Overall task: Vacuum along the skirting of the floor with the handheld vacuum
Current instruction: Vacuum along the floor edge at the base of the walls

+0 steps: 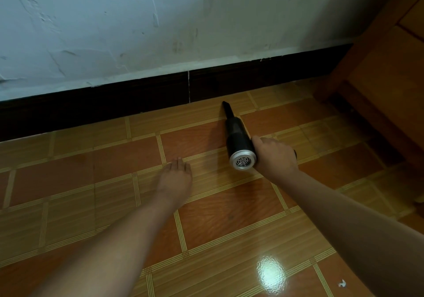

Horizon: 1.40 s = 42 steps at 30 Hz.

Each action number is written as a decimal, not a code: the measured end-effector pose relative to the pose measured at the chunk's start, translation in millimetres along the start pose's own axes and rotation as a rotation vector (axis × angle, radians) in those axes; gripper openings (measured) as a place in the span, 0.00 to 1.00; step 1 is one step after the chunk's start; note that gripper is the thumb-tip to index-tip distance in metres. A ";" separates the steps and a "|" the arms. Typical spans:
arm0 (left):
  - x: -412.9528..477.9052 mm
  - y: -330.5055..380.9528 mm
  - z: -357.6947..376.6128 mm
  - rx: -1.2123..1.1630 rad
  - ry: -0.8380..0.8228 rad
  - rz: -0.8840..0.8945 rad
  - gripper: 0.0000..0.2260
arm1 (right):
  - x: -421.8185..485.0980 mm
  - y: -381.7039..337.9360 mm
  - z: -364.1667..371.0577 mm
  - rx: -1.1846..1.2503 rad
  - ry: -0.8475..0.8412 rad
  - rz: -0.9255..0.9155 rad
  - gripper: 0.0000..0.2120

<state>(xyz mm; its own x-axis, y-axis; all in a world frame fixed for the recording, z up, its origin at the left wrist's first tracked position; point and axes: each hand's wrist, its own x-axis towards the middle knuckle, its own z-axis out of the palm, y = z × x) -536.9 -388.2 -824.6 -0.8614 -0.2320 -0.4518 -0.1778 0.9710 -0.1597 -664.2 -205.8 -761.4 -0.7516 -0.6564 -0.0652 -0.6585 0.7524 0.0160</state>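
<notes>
One hand, the right hand (pixel 274 157), is clamped on the handheld vacuum (pixel 238 140), the left hand (pixel 175 177) lies flat and empty, and dust could be missed because the nozzle (pixel 227 108) is held just short of the skirting (pixel 137 99).

open floor (pixel 114 182) leftward along skirting (pixel 91 106), wooden furniture (pixel 378 79) blocking right
</notes>
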 end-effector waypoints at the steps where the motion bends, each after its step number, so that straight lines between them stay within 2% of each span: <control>1: 0.4 0.8 0.1 -0.001 0.002 -0.004 0.24 | 0.3 1.0 0.8 0.002 -0.002 0.004 0.15; 11: 4.5 5.8 0.2 -0.003 -0.023 -0.025 0.25 | 9.7 16.4 0.3 0.022 0.015 0.107 0.12; 19: 9.6 17.7 -9.0 -0.015 -0.040 -0.065 0.26 | 17.9 15.7 2.8 0.032 -0.001 0.069 0.14; 27: 15.4 27.8 -15.9 0.003 -0.079 -0.099 0.25 | 16.7 29.4 5.6 0.020 0.016 0.124 0.12; 35: 20.7 36.0 -23.8 -0.116 -0.022 0.011 0.28 | 2.1 33.4 7.6 -0.011 -0.021 0.082 0.17; 42: 25.0 42.8 -30.8 -0.114 -0.027 0.007 0.28 | -3.3 43.7 9.1 -0.023 0.012 0.066 0.16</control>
<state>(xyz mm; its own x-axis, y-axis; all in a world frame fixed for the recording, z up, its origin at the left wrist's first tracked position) -580.7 -350.8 -815.7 -0.8498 -0.2251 -0.4767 -0.2261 0.9725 -0.0563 -690.2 -170.3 -769.6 -0.7936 -0.6063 -0.0510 -0.6083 0.7926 0.0423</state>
